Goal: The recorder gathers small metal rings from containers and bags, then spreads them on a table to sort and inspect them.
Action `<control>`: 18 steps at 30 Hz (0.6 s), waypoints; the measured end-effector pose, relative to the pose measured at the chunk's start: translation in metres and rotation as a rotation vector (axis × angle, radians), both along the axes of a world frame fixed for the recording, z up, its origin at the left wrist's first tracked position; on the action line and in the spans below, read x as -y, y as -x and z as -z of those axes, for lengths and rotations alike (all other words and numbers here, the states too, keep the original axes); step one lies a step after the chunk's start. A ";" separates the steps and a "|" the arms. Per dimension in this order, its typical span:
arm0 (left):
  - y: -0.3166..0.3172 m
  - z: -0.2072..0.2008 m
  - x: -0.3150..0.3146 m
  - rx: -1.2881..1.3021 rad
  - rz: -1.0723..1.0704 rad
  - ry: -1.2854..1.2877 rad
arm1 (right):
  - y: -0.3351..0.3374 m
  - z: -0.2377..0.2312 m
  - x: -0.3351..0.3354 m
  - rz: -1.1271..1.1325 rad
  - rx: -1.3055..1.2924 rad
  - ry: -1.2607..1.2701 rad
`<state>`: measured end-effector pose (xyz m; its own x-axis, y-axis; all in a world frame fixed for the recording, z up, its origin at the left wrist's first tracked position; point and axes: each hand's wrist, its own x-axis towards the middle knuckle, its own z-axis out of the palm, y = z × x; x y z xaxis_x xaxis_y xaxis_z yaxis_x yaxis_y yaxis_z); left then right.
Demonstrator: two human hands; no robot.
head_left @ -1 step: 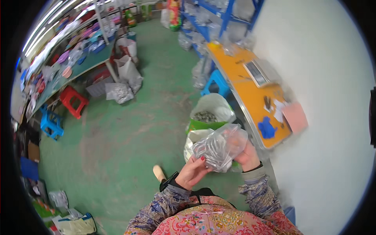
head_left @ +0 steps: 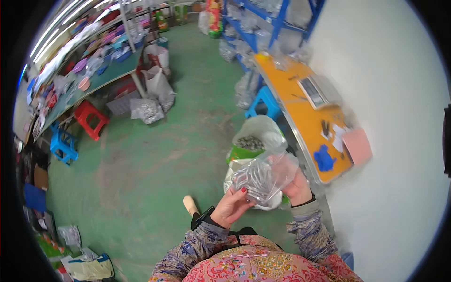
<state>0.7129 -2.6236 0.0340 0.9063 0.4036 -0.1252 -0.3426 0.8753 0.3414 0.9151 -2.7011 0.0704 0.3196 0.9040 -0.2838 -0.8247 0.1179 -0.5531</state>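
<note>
A clear plastic bag point(head_left: 277, 175) with silvery, curved metal pieces point(head_left: 253, 182) inside is held up in front of my body. My left hand point(head_left: 230, 207) pinches its lower left edge, thumb on the near face. At the other side my right hand point(head_left: 298, 189) grips the bag; its fingers show only dimly through the plastic. Just beyond stand two sacks: a white one point(head_left: 229, 182), partly covered by the bag, and a green-and-white open sack point(head_left: 265, 126) with small grey parts in it.
An orange-topped table point(head_left: 300, 110) runs along the white wall at the right, bearing a blue cloth-like item point(head_left: 324, 158) and pliers-like tools. A blue stool point(head_left: 264, 101) stands beside it. Left are a cluttered green table point(head_left: 110, 76) and a red stool point(head_left: 91, 120).
The surroundings have shifted slightly right and down in the picture. Both hands keep the same hold on the bag.
</note>
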 end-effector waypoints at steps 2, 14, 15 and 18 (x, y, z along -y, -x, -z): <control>0.013 -0.006 -0.039 0.006 -0.068 0.014 | 0.011 -0.006 -0.054 -0.119 0.154 0.049; 0.077 -0.019 -0.326 -0.195 -0.203 -0.059 | 0.086 -0.003 -0.366 -0.290 0.233 -0.039; 0.076 -0.022 -0.346 -0.170 -0.222 -0.065 | 0.085 -0.008 -0.387 -0.296 0.181 -0.041; 0.067 -0.020 -0.398 -0.126 -0.228 -0.085 | 0.074 -0.016 -0.439 -0.310 0.123 -0.033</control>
<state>0.6461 -2.2260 0.0543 0.7704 0.6092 -0.1883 -0.4777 0.7470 0.4624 0.8415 -2.2616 0.0863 0.0576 0.9716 -0.2295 -0.7515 -0.1091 -0.6506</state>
